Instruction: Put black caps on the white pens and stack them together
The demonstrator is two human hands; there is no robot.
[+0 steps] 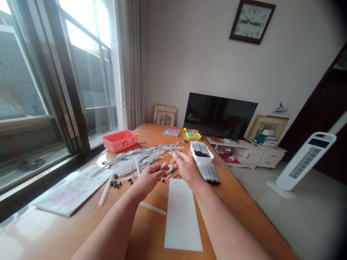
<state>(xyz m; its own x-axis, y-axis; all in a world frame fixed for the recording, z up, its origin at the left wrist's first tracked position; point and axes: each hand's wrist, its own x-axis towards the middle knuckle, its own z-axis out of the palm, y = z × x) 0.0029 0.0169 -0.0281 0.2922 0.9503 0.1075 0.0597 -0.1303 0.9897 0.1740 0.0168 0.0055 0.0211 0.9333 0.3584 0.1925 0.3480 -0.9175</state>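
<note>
My left hand (150, 177) is closed around a white pen barrel (162, 165) just above the orange table (146, 231). My right hand (185, 167) is right beside it, fingers pinched on a small pen part that I cannot make out. Behind both hands lies a loose heap of white pen barrels (141, 157). Small black caps (116, 183) are scattered left of my left hand. A white tray of finished pens (201, 151) stands to the right, with a row of finished pens (208, 172) lying in front of it.
A pink plastic box (120, 140) sits at the far left of the table. A long white paper strip (182, 216) lies between my forearms, a printed sheet (73, 189) to the left. A yellow box (192, 134), a booklet (171, 132), a television (219, 115) and a fan (303, 162) are beyond.
</note>
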